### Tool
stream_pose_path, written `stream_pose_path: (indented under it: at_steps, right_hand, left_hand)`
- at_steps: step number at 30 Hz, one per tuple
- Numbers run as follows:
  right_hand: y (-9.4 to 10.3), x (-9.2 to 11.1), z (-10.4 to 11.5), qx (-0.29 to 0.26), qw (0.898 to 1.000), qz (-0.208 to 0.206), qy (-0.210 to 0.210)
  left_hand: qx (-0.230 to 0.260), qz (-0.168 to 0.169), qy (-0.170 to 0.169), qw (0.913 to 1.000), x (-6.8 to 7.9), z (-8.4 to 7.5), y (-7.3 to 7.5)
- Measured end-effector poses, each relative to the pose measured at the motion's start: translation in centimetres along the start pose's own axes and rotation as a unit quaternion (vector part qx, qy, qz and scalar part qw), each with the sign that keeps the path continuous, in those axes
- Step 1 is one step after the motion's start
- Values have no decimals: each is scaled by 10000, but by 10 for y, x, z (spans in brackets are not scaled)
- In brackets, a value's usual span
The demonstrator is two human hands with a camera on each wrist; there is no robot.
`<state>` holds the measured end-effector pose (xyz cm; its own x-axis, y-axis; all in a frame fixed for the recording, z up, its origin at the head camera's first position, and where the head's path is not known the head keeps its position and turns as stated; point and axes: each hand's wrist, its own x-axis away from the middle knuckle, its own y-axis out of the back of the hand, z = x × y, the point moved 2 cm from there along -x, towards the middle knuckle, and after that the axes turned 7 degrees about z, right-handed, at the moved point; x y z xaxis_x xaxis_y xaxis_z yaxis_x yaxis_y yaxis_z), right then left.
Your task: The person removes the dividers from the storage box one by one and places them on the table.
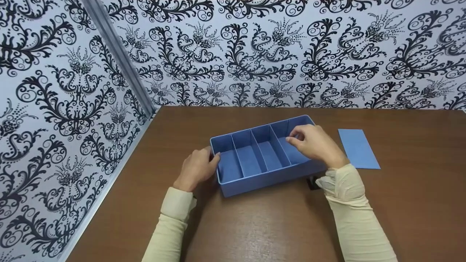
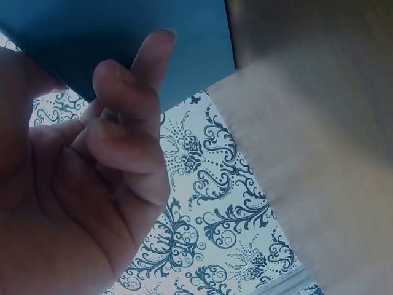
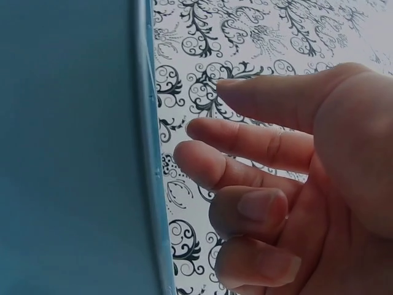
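Note:
A blue plastic box [image 1: 269, 178] with upright dividers [image 1: 259, 155] parting it into several compartments sits at a slant on the table. My left hand [image 1: 198, 167] grips its left end, thumb over the rim and fingers against the outer wall. In the left wrist view, curled fingers [image 2: 126, 101] support the dark blue wall from outside. Above the rightmost compartment is my right hand [image 1: 313, 142], thumb and fingers loosely bent with nothing between them. The right wrist view shows those fingers [image 3: 245, 221] apart from the box rim [image 3: 147, 123].
To the right of the box, a flat blue rectangular piece [image 1: 358, 149] lies on the brown wooden table [image 1: 262, 229]. Patterned black-and-white walls [image 1: 269, 54] close off the back and left sides. A small black object [image 1: 313, 183] shows under the right wrist.

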<state>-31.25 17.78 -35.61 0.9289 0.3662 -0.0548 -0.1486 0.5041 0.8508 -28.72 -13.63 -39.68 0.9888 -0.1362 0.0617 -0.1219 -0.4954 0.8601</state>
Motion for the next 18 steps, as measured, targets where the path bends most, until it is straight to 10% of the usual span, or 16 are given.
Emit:
stream_pose_path:
  at_steps: [18]
  right_hand:
    - [-15,-5,6,80,9993,221,-301]
  left_hand:
    - [61,9,115,9999,0,1,-2]
